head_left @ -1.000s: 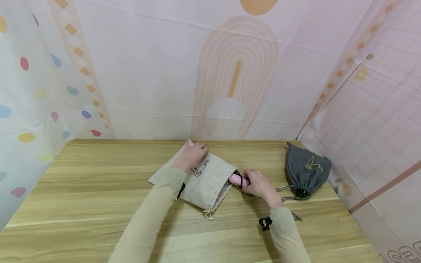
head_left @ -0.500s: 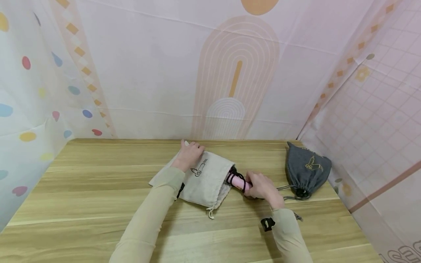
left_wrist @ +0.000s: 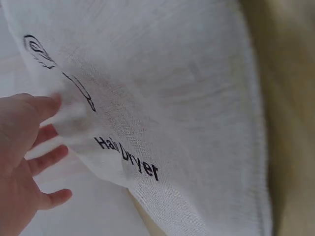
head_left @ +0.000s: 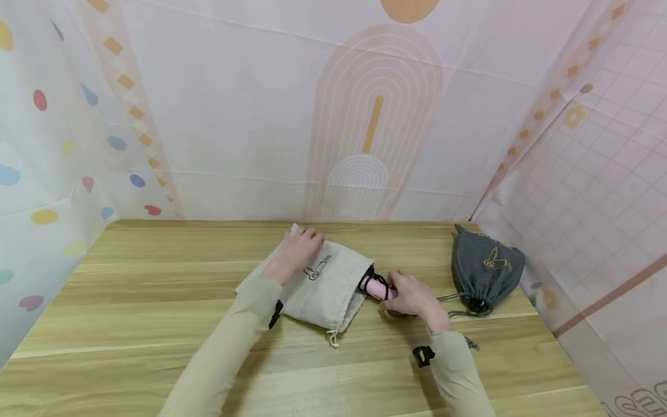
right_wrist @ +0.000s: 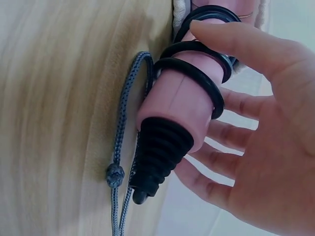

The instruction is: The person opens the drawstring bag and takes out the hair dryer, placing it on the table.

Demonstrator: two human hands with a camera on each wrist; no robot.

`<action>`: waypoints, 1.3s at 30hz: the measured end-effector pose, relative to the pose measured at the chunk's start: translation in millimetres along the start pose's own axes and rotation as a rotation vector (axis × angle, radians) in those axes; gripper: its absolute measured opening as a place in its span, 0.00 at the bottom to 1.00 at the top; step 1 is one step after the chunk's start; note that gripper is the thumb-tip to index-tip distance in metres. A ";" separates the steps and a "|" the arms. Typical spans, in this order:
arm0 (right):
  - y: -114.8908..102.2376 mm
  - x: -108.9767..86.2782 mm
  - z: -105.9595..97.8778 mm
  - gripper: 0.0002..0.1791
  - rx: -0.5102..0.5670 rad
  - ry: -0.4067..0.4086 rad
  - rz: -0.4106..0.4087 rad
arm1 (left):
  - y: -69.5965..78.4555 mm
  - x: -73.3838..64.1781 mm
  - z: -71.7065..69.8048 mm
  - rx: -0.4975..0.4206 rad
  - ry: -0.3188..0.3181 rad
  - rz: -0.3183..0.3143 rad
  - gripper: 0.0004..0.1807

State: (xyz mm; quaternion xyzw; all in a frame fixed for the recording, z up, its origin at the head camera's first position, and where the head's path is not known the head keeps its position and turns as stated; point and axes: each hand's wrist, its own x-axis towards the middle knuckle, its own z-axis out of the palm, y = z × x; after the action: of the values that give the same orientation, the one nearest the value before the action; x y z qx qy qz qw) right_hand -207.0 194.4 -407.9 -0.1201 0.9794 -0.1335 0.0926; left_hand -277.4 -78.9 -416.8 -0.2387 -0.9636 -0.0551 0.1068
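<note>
A beige drawstring bag (head_left: 333, 289), printed with a dryer drawing and the words "Hair Dryer", lies on the table. Its mouth faces right. My left hand (head_left: 297, 252) rests over the bag's upper left part; in the left wrist view its fingers are spread loosely by the cloth. A pink hair dryer (right_wrist: 179, 96) sticks out of the mouth by its handle, with black cord (right_wrist: 192, 73) wound around it and a ribbed black cord sleeve at the end. My right hand (head_left: 414, 295) grips that handle, thumb on one side and fingers on the other. The dryer's head is hidden in the bag.
A dark grey drawstring bag (head_left: 487, 272) with a yellow dryer print lies at the right back of the wooden table (head_left: 156, 301). Its grey knotted drawstring (right_wrist: 118, 142) runs close to the dryer handle. Patterned fabric (head_left: 234, 116) hangs behind and at both sides.
The dryer handle has come slightly farther out of the beige bag, to the right, with my right hand. My left forearm has shifted left and its fingers have eased on the cloth.
</note>
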 end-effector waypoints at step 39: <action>-1.8 1.6 10.1 0.19 -0.042 0.150 -0.036 | -22.3 -97.5 -8.0 -0.055 -0.107 0.218 0.06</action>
State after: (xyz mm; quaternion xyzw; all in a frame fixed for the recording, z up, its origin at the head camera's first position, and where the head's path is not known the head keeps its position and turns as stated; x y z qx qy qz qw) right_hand -206.0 189.9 -417.2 -0.1295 0.9838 -0.1230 0.0140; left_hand -202.3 -143.5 -432.9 -0.3474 -0.9344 -0.0567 0.0541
